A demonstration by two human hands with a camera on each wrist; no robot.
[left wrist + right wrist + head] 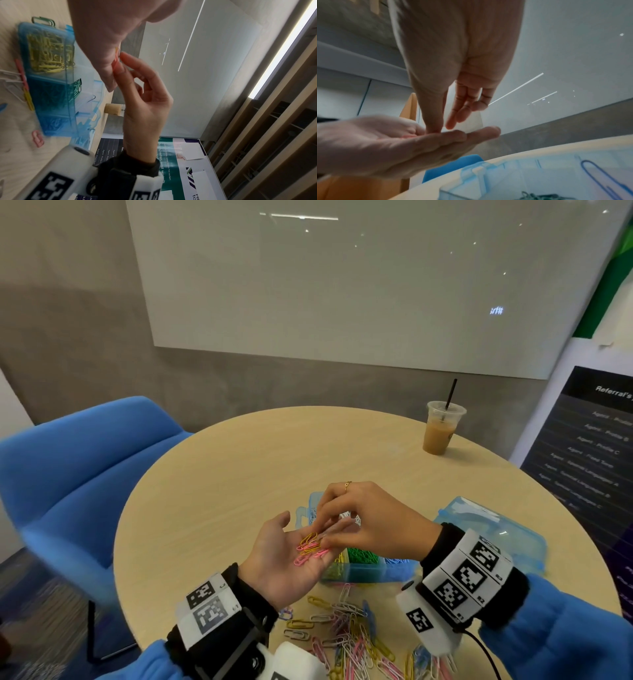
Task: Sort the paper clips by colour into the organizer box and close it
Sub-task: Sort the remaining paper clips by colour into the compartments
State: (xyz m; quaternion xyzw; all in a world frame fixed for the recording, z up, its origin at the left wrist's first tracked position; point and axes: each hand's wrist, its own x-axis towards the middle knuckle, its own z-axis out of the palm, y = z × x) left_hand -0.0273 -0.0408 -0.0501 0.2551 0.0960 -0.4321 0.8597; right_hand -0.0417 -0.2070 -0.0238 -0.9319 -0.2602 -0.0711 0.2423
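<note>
Left hand (pixel 287 563) lies palm-up, fingers flat, at frame centre, carrying pink and yellow clips (pixel 311 547). Right hand (pixel 373 522) fingers pinch among them. We note the open box (pixel 363 571) just behind; loose clips (pixel 352 642) on the table (pixel 222 491) below.

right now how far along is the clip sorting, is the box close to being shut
Partly done. The organizer box already holds yellow clips and green clips in separate compartments. In hand: the left hand is open, palm up, with pink and yellow clips, and the right hand picks at them with its fingers. Left: a mixed pile on the table, and the lid is still open.
</note>
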